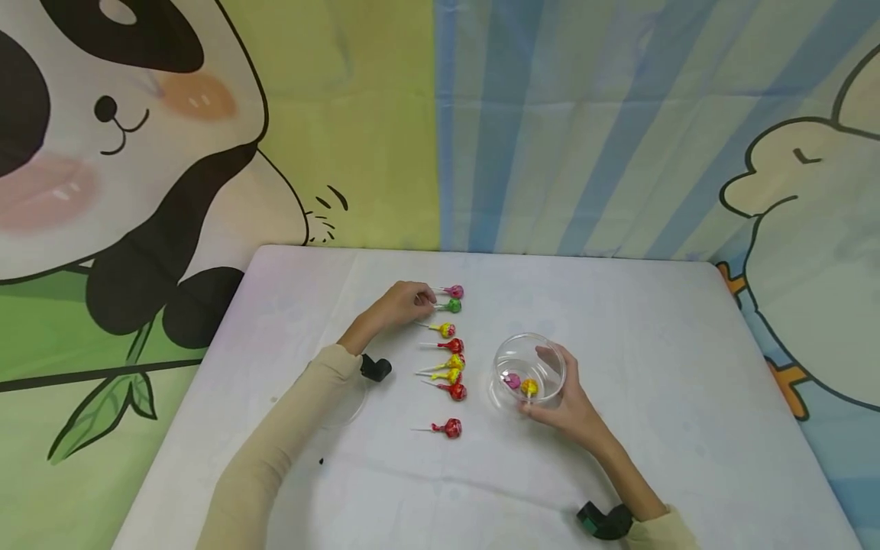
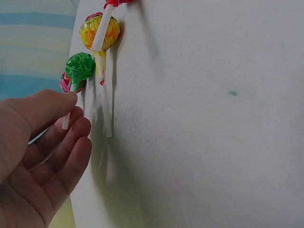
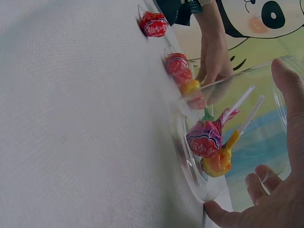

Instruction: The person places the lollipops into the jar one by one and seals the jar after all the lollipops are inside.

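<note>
My left hand (image 1: 407, 302) is at the far end of a column of lollipops, its thumb and fingers pinching the stick of the green lollipop (image 2: 80, 66). Just beyond lies a pink lollipop (image 1: 454, 291), partly hidden behind the green one in the left wrist view. A yellow lollipop (image 2: 99, 33) lies beside them. With my right hand (image 1: 567, 401) I grip a clear round tub (image 1: 529, 340) by its side. Inside it sit a purple-pink lollipop (image 3: 205, 138) and a yellow-orange lollipop (image 3: 217, 162), their sticks slanting upward in the right wrist view.
Nearer in the column lie several red and yellow lollipops, including a red lollipop (image 1: 451, 428) at the near end. A clear round lid or dish (image 1: 351, 409) rests under the left forearm. A small dark speck (image 1: 321, 461) is on the white table (image 1: 653, 328).
</note>
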### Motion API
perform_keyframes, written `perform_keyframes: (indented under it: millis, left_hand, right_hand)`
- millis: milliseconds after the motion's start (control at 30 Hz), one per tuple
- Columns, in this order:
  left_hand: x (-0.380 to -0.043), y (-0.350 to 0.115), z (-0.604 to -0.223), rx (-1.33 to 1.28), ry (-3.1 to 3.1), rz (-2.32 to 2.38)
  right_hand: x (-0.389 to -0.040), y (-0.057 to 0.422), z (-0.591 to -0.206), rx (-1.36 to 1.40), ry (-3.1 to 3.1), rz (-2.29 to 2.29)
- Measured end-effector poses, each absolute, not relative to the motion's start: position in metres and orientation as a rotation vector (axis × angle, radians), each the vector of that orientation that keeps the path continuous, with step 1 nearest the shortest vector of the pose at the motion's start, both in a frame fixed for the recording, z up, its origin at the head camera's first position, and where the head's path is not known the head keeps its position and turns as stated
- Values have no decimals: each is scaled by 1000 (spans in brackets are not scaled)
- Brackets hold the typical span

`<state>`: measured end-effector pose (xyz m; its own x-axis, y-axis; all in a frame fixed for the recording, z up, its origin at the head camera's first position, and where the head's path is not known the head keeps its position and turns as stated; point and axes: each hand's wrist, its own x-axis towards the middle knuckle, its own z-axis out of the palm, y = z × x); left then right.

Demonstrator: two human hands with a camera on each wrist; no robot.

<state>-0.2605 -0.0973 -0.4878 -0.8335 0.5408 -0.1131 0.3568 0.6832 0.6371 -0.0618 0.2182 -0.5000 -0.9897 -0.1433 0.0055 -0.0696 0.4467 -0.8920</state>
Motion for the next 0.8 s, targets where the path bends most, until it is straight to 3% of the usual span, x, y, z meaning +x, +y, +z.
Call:
perform_keyframes:
  millis: [500, 800]
  left_hand:
    - [-258, -107, -494, 638, 2600, 966]
    - [-239, -127, -487, 348, 2538, 1335]
  right_hand:
    - [-61, 218, -501, -179, 2580, -1628]
    - [-61, 217, -500, -185, 2580, -1629]
